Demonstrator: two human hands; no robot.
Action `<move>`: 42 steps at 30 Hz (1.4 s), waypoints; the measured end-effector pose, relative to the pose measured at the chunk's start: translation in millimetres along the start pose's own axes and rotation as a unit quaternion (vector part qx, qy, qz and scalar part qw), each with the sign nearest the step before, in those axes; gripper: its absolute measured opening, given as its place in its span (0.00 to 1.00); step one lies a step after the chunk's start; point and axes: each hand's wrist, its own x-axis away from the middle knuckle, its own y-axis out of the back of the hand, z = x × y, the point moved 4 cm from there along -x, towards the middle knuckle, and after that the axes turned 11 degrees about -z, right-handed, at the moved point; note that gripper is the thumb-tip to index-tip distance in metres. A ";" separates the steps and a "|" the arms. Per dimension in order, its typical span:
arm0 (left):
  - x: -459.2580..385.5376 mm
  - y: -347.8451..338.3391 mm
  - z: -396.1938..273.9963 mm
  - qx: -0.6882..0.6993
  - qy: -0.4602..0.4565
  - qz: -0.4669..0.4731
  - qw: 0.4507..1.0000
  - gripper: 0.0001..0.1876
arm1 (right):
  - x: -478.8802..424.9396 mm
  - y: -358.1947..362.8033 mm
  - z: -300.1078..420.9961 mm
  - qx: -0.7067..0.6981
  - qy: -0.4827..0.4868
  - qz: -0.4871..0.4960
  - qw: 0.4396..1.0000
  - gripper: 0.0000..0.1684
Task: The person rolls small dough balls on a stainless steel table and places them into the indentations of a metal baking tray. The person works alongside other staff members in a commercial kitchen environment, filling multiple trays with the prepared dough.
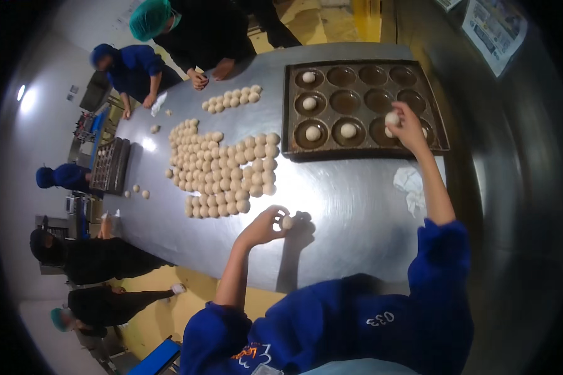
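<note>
My left hand (262,228) is above the steel table (347,201), its fingers pinching a pale dough ball (287,222). Over the near right part of a dark metal baking pan (329,117), my right hand (410,129) grips another dough ball (392,118) between thumb and fingers. The pan has rows of round wells. Single balls rest in all three wells of its left column and in the second well of the near row (347,131). Further balls in the near row are partly hidden by my right hand. Left of the pan lies a large block of dough balls (216,168) packed in rows.
A smaller group of dough balls (232,99) lies farther back, near a co-worker's hands (211,77). A crumpled white cloth (410,185) lies by my right forearm. Stacked pans (110,166) stand at the table's far end. Several people are around the table.
</note>
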 end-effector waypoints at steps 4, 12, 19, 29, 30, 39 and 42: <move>-80.3 -1.8 -35.1 0.040 -0.113 -0.056 0.991 0.25 | -75.3 -40.9 -37.2 0.192 0.011 0.024 0.981 0.38; -237.7 1.8 -110.1 -0.008 -0.171 -0.227 0.959 0.27 | 30.0 16.0 33.3 0.144 0.096 -0.231 0.958 0.33; -375.0 -72.3 -140.2 -0.154 -0.288 -0.333 0.885 0.26 | 314.3 57.1 17.0 0.142 -0.126 -0.149 0.971 0.21; -162.8 -50.6 -111.9 0.004 -0.252 -0.448 0.858 0.30 | 299.4 -17.9 87.1 0.103 0.050 0.072 0.991 0.14; -124.5 -43.2 -90.6 -0.039 -0.270 -0.441 0.855 0.29 | 285.8 -49.8 109.7 0.101 0.081 0.149 0.980 0.13; 22.1 34.4 160.4 -0.226 -0.133 -0.466 0.845 0.15 | 222.8 -319.9 164.5 0.099 0.124 0.158 0.975 0.21; 7.4 42.3 156.0 -0.202 -0.181 -0.476 0.837 0.12 | 223.9 -341.5 154.5 0.153 0.110 0.123 0.974 0.21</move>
